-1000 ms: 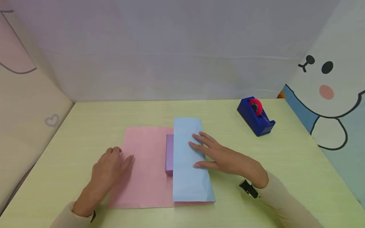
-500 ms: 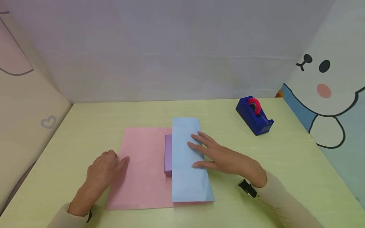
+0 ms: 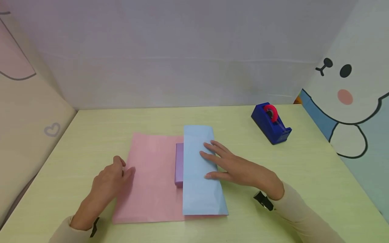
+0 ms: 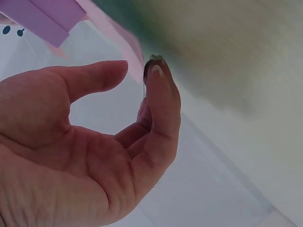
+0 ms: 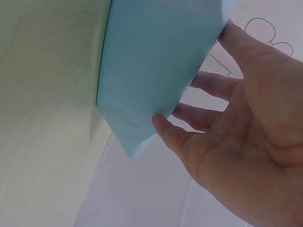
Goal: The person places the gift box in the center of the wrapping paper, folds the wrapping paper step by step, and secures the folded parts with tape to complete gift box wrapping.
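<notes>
A sheet of paper (image 3: 155, 182), pink on its upper face, lies on the table with its right side folded over as a light blue flap (image 3: 197, 175). Under that flap a small purple box (image 3: 179, 165) is partly hidden; its end also shows in the left wrist view. At the sheet's left edge, my left hand (image 3: 106, 182) has curled fingers, with the pink edge (image 4: 132, 56) between thumb and fingertips. My right hand (image 3: 234, 165) rests on the flap's right side, fingers spread and fairly straight. In the right wrist view its fingertips touch the blue paper (image 5: 156, 66).
A blue tape dispenser (image 3: 270, 125) with a red-rimmed roll stands at the back right of the pale green table (image 3: 100, 128). A plain pale backdrop (image 3: 182, 81) rises behind, and printed cartoon panels (image 3: 358, 111) flank the table.
My left hand has shifted slightly left, and its fingers have moved at the paper's edge. The sheet's far left corner has risen a little. My right hand stays on the flap.
</notes>
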{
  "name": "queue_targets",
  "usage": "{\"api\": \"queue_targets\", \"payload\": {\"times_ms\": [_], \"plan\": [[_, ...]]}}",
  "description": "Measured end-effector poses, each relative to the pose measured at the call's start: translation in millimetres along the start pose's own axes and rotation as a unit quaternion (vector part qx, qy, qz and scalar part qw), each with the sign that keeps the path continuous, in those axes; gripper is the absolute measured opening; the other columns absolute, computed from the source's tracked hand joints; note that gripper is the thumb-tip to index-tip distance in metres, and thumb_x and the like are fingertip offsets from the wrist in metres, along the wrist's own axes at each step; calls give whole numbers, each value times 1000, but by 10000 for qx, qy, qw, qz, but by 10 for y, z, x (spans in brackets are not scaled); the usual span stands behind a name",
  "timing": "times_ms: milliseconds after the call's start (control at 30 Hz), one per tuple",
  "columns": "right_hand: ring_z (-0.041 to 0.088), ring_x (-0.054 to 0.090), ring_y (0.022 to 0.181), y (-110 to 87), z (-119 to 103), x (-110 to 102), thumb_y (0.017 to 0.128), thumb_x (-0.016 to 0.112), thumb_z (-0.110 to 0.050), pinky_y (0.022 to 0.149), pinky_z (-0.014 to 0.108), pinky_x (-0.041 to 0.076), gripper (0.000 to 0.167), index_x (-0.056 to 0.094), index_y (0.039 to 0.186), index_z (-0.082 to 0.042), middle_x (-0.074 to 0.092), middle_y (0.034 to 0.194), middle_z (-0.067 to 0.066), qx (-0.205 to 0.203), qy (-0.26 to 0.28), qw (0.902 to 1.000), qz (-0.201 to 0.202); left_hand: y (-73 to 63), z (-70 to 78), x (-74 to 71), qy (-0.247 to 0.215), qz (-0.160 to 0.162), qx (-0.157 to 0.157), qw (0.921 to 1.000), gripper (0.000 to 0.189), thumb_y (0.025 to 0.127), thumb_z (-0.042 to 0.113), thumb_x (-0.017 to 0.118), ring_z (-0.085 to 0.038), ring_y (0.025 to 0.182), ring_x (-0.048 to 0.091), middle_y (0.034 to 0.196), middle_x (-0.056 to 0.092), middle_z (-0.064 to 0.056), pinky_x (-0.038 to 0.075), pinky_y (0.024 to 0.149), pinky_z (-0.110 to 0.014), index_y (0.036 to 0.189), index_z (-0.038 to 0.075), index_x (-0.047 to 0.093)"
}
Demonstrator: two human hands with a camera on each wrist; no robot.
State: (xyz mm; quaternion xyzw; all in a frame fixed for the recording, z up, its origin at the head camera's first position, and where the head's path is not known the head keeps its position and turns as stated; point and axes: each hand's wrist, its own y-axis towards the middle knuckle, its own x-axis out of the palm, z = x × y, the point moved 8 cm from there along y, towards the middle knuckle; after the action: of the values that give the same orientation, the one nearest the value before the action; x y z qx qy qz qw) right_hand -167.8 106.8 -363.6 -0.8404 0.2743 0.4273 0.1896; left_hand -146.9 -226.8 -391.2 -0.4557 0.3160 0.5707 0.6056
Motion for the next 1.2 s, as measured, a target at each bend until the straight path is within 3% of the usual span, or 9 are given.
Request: {"api": "queue_targets", "payload": {"times_ms": [100,200,433,600,1000,1200], "plan": [[33,0,158,5,-5,1,104,58,-45,120,56,26,73,29,163,-13,11,172,10,-28,-61,10000,2,-8,28,-6,-88,-8,53,9999,38,104,17,58,-20,55,44,68,50,-7,35,50,-33,125,-11,43],[33,0,158,4,-5,-2,104,58,-45,120,56,26,73,29,163,-13,11,172,9,-32,-89,10000,4,-16,80,-39,-157,119,224,9996,38,103,12,58,-19,56,47,71,56,-8,37,51,-33,128,-14,45],[33,0,158,5,-3,-3,104,58,-44,120,56,27,73,29,163,-13,11,172,9,-21,-35,10000,-1,-39,169,-169,-383,457,459,9972,25,103,11,58,-23,66,62,82,69,-15,49,58,-37,110,-13,56],[34,0,158,1,0,0,104,59,-43,120,57,26,73,28,163,-13,11,172,9,-30,-16,10000,-2,-54,193,-234,-511,689,601,9945,20,103,12,56,-21,65,61,79,67,-12,48,58,-35,100,-8,58],[35,1,158,-1,0,-8,104,59,-43,120,56,27,73,29,163,-12,12,171,11,-87,-135,9999,53,-98,272,-354,-589,1047,760,9898,22,103,16,58,-18,61,56,75,67,-7,45,57,-34,96,-4,60],[35,1,158,-1,-10,-6,104,59,-42,120,56,26,73,29,163,-12,12,171,11,-78,-120,9999,54,-116,300,-390,-706,1060,829,9884,21,103,16,57,-18,61,53,73,63,-6,43,56,-32,94,-3,60]]}}
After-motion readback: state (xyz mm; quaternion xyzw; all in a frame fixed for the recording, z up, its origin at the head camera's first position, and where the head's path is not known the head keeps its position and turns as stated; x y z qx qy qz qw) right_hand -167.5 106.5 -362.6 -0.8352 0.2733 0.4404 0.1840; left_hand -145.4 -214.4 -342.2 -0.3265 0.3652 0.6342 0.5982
